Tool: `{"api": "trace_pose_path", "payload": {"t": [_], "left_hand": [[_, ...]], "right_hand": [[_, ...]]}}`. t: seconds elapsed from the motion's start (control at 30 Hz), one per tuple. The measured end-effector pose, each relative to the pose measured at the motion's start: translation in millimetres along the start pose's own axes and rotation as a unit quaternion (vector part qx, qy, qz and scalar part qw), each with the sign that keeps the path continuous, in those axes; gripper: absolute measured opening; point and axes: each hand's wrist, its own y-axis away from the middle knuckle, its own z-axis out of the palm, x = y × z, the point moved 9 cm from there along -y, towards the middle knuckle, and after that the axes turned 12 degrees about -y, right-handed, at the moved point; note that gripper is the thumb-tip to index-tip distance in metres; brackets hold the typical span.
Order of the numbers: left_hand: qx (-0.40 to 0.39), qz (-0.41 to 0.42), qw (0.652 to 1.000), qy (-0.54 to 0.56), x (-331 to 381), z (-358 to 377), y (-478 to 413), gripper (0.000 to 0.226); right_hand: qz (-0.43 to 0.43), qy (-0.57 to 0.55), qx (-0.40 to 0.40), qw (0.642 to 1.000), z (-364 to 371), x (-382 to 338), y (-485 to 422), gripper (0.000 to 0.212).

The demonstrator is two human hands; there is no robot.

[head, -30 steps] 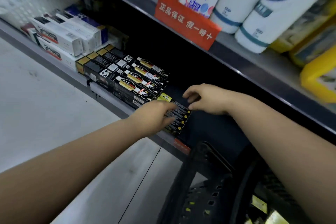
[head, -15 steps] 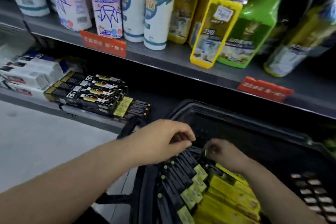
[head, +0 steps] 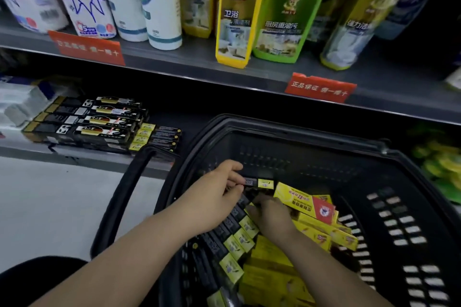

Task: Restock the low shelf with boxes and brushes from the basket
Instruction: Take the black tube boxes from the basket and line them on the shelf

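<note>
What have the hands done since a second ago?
Both left the low shelf and dropped into the basket. The left hand now pinches a slim black box with a yellow end; the right hand digs among the packed boxes, its grip hidden. The stacked boxes on the shelf stayed put.

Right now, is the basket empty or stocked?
Not empty. The basket holds slim black boxes and yellow boxes; the left hand pinches one black box, the right hand reaches in among them.
</note>
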Motion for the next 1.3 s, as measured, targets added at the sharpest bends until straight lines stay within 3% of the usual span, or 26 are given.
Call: {"api": "trace_pose_path", "payload": {"t": [0.17,0.27,0.33,0.37,0.47,0.57,0.67,0.73,0.83,0.97,1.07,1.17,1.3], "left_hand": [[-0.034,-0.088,0.993,0.073,-13.4,10.3,-4.0,0.046],[-0.056,-0.153,0.98,0.111,-24.8,22.2,-4.2,0.054],[-0.06,-0.201,0.962,0.174,-32.5,33.0,-4.9,0.065],[-0.053,-0.212,0.95,0.221,-33.3,37.3,-6.5,0.063],[0.006,-0.211,0.918,0.336,-32.7,31.2,-13.2,0.027],[0.038,-0.211,0.92,0.328,-39.9,19.8,-18.0,0.016],[0.028,-0.206,0.923,0.323,-40.3,18.9,-18.3,0.035],[0.013,-0.202,0.924,0.325,-36.8,21.1,-17.4,0.049],[0.005,-0.201,0.923,0.329,-36.8,19.8,-15.8,0.055],[-0.005,-0.202,0.921,0.333,-40.1,20.3,-16.2,0.059],[0.009,-0.217,0.92,0.325,-47.0,19.4,-16.8,0.052],[0.01,-0.221,0.918,0.33,-47.1,19.5,-14.8,0.033],[0.025,-0.19,0.908,0.371,-38.1,13.8,-12.2,0.026]], "right_hand": [[0.057,-0.128,-0.036,0.989,-13.3,-3.9,18.4,0.035],[0.107,-0.314,-0.001,0.943,-44.0,-9.5,33.5,0.026],[0.076,-0.4,-0.003,0.913,-55.8,-25.5,45.8,0.022],[0.046,-0.422,-0.017,0.905,-58.3,-37.3,51.4,0.018],[-0.006,-0.449,-0.061,0.891,-54.4,-56.5,54.3,0.01],[0.045,-0.4,-0.026,0.915,-43.2,-35.4,33.4,0.025],[0.054,-0.162,-0.108,0.979,1.5,-23.9,12.9,0.027],[0.045,-0.049,-0.169,0.983,34.8,-22.8,11.2,0.04],[0.025,-0.002,-0.127,0.992,41.7,-29.6,10.2,0.043],[0.072,-0.116,-0.091,0.986,10.1,-24.1,14.4,0.039],[0.12,-0.336,-0.039,0.933,-29.1,-24.2,27.7,0.023],[0.071,-0.467,-0.014,0.881,-52.5,-52.1,43.7,0.018],[-0.016,-0.465,-0.013,0.885,-60.1,-88.2,56.7,0.012]]}}
